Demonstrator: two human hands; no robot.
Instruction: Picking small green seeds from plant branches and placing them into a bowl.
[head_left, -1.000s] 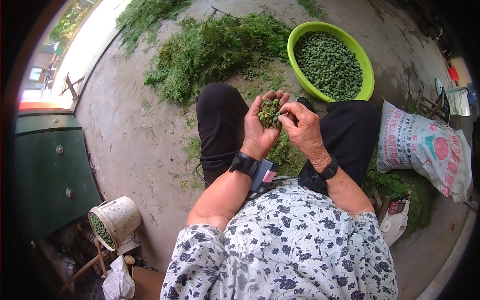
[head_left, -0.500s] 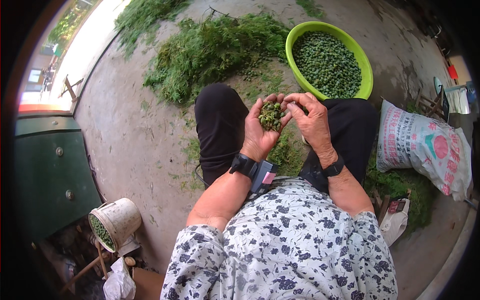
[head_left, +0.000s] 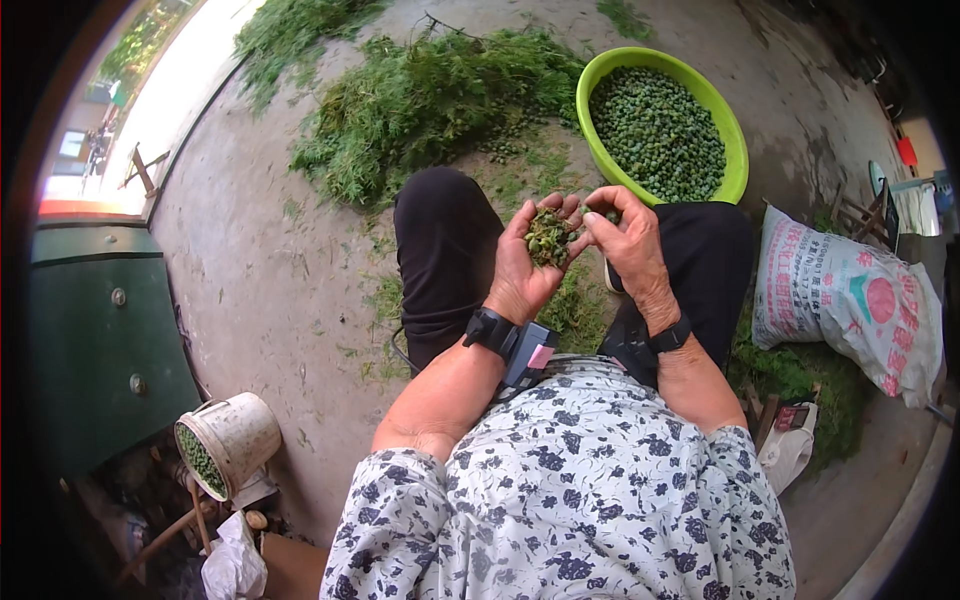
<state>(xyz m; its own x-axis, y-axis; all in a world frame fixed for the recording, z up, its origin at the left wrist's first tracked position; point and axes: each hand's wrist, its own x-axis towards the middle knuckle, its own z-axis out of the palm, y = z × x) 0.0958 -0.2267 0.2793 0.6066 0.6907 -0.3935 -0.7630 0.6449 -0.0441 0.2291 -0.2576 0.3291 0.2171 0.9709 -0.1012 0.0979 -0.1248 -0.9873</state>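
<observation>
My left hand is cupped palm up between my knees. In it lies a handful of small green cones mixed with brownish-green leafy scraps. Close against its fingertips, my right hand is closed in a pinch, with a small round green cone showing at the thumb and forefinger. Beyond my right knee stands a lime-green basin, filled with loose green cones.
Cut green conifer branches are heaped on the concrete floor ahead. A printed white sack lies at the right. On the left are a dark green panel and a tilted white bucket holding green cones.
My right fingers have drawn slightly right from the left fingertips, and a green cone now shows in their pinch. The left hand still cups the handful.
</observation>
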